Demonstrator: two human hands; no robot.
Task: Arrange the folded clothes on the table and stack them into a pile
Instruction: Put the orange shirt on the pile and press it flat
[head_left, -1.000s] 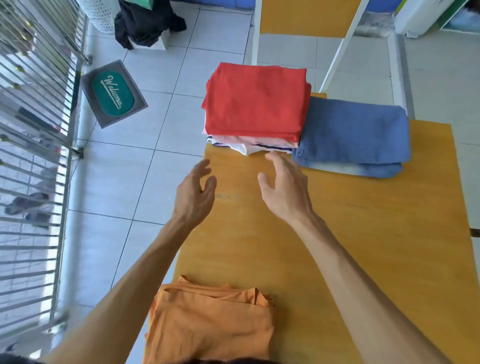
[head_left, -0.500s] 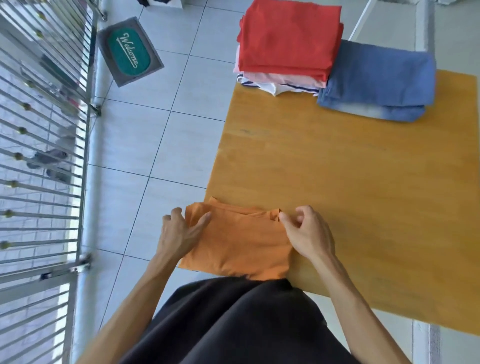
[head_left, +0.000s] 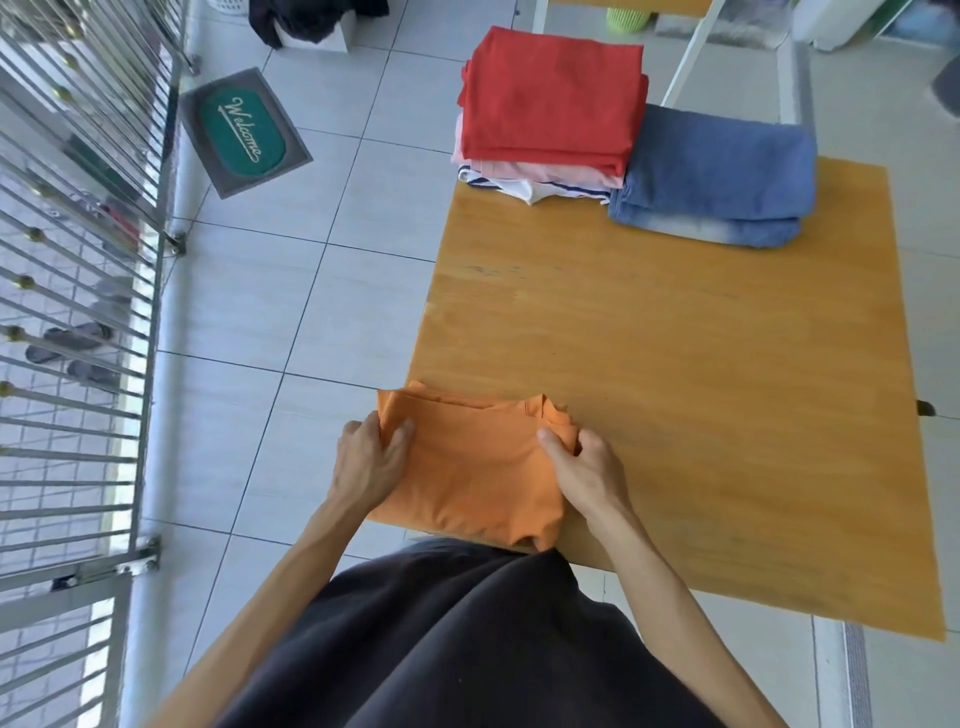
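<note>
A folded orange shirt (head_left: 475, 470) lies at the near left corner of the wooden table (head_left: 675, 395). My left hand (head_left: 371, 460) grips its left edge, thumb on top. My right hand (head_left: 584, 470) grips its right edge near the collar. At the far left corner stands a pile topped by a folded red garment (head_left: 553, 98), with pink and white striped pieces (head_left: 540, 184) under it. Folded blue jeans (head_left: 714, 176) lie beside the pile on its right, touching it.
A metal railing gate (head_left: 78, 260) runs along the left. A green welcome mat (head_left: 241, 130) lies on the tiled floor. White furniture legs (head_left: 688, 57) stand behind the table. Dark clothes (head_left: 311, 18) sit on a white box at the far left.
Both hands drew back from near the red pile to the orange shirt and closed on its two sides. The shirt's right edge is now bunched in my right hand.
</note>
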